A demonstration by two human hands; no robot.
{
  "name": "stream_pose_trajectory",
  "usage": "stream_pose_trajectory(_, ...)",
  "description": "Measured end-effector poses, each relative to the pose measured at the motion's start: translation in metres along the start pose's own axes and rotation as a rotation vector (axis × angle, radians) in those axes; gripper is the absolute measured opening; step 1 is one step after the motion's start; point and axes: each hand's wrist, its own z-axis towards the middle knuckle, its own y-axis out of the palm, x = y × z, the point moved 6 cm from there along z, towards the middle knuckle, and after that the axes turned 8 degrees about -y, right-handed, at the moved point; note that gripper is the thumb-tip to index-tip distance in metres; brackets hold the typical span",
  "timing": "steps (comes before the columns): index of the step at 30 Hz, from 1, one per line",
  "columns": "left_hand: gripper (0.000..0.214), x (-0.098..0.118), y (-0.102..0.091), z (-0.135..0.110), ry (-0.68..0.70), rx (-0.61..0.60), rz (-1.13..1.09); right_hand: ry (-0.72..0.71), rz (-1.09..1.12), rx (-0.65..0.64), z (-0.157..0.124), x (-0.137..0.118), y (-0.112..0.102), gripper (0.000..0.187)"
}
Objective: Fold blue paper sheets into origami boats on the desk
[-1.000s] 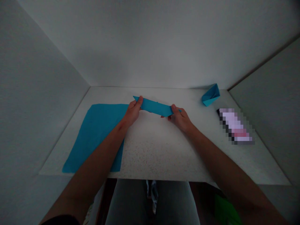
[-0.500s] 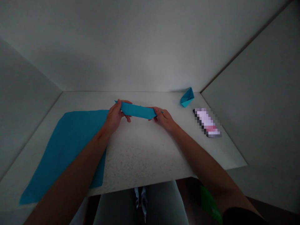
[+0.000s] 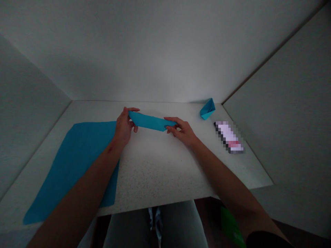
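Note:
A long folded strip of blue paper point(image 3: 150, 122) with slanted ends is held up between my two hands above the table. My left hand point(image 3: 123, 126) grips its left end, thumb on top and fingers curled behind and below. At the right end, my right hand point(image 3: 182, 131) pinches the paper between thumb and fingers. The far side of the strip is hidden from me. Under my left forearm lies a large flat sheet of blue paper point(image 3: 74, 158).
A small folded blue paper boat point(image 3: 208, 109) stands at the back right of the white table point(image 3: 160, 172). A blurred phone point(image 3: 229, 137) lies in front of it. Walls close in the back and right. Below the table's edge, something green point(image 3: 230, 224) shows at the right.
My left hand has shifted slightly left, to the very end of the strip. The fingers of my right hand have changed their hold and spread more along the right end.

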Motion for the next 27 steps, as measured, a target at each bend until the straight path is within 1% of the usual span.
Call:
stream_pose_trajectory(3,0.063,0.001,0.001,-0.001,0.011,0.014,0.019,-0.019,0.006,0.025,0.000,0.000,-0.002,0.047)
stream_pose_trajectory(6,0.062,0.001,0.003,0.000,0.022,0.026,0.029,-0.012,0.082,0.038,0.001,0.001,-0.003,0.048)
stream_pose_trajectory(9,0.062,0.001,0.004,0.000,0.027,0.031,0.029,0.010,0.127,-0.029,0.001,0.000,-0.001,0.046)
stream_pose_trajectory(11,0.062,0.001,0.003,0.001,0.034,0.036,0.026,0.027,0.095,-0.059,0.001,-0.002,-0.004,0.044)
stream_pose_trajectory(12,0.061,0.000,0.002,0.002,0.035,0.038,0.025,0.031,0.060,-0.049,0.001,-0.004,-0.007,0.044)
stream_pose_trajectory(14,0.062,-0.002,-0.002,0.003,0.023,0.041,0.023,0.022,-0.048,0.019,0.001,-0.007,-0.020,0.043)
stream_pose_trajectory(17,0.063,-0.005,-0.008,0.005,-0.010,0.049,0.029,-0.018,-0.300,0.137,-0.001,-0.013,-0.043,0.035)
stream_pose_trajectory(19,0.063,-0.007,-0.010,0.006,-0.025,0.051,0.041,-0.049,-0.484,0.182,-0.002,-0.015,-0.055,0.027)
stream_pose_trajectory(21,0.063,-0.008,-0.010,0.006,-0.036,0.047,0.052,-0.064,-0.625,0.186,-0.002,-0.015,-0.061,0.021)
stream_pose_trajectory(23,0.064,-0.008,-0.010,0.006,-0.042,0.045,0.056,-0.061,-0.705,0.170,-0.003,-0.011,-0.064,0.019)
stream_pose_trajectory(27,0.066,-0.008,-0.010,0.007,-0.042,0.058,0.059,-0.026,-0.779,0.106,-0.002,-0.002,-0.061,0.024)
